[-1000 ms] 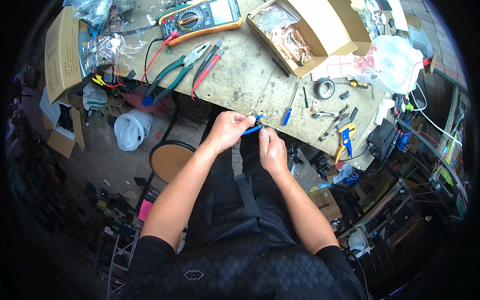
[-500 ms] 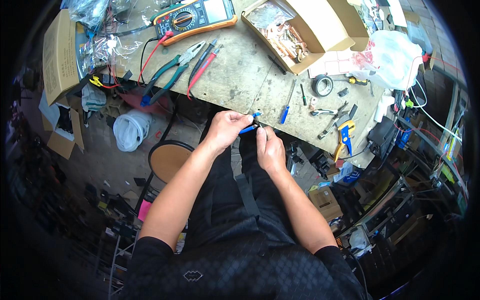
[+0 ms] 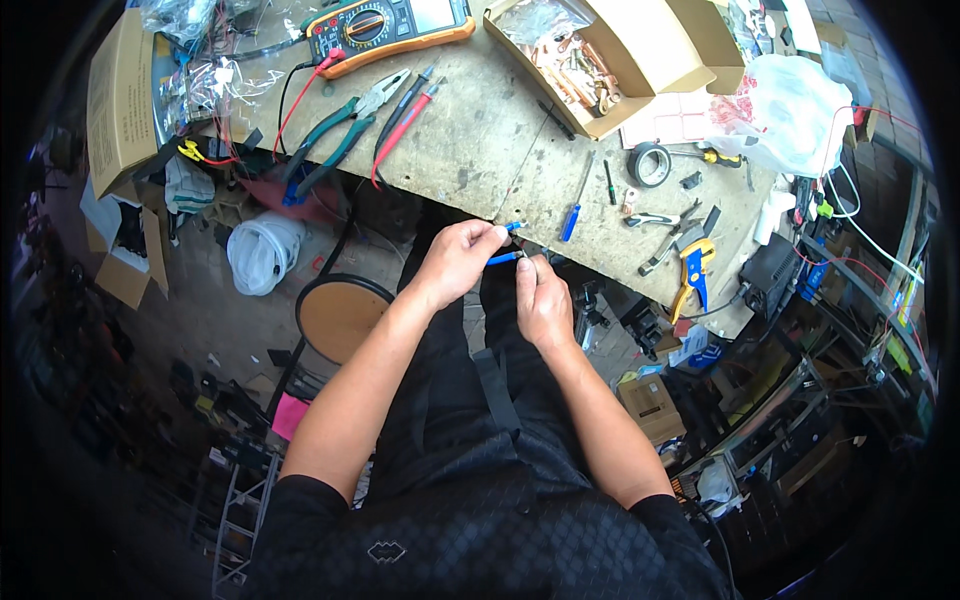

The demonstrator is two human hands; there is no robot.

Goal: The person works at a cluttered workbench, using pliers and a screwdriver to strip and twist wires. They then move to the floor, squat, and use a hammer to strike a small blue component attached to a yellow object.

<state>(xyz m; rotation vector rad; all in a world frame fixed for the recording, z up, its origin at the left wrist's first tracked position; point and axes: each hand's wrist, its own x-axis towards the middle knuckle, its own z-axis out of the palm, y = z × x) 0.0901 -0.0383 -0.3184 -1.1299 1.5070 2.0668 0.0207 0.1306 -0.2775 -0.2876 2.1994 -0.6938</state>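
Note:
Just off the bench's near edge, my two hands are close together. My left hand is closed in a pinch, with a short blue piece showing beyond its thumb and fingertips. Below that, a slim blue rod-like piece stretches between the hands. Its right end meets the pinched thumb and finger of my right hand. Whether the two blue parts belong to one thing I cannot tell. The blue-handled screwdriver lies on the bench beyond my right hand, untouched.
On the bench lie an orange multimeter, green-handled pliers, probes, black tape and yellow-blue wire strippers. An open carton holds copper-coloured parts. A round stool stands below left.
My hands have shifted very slightly apart, and more of the lower blue piece shows beside my right fingertips. The dark part between the fingertips is less visible. The bench items lie as before.

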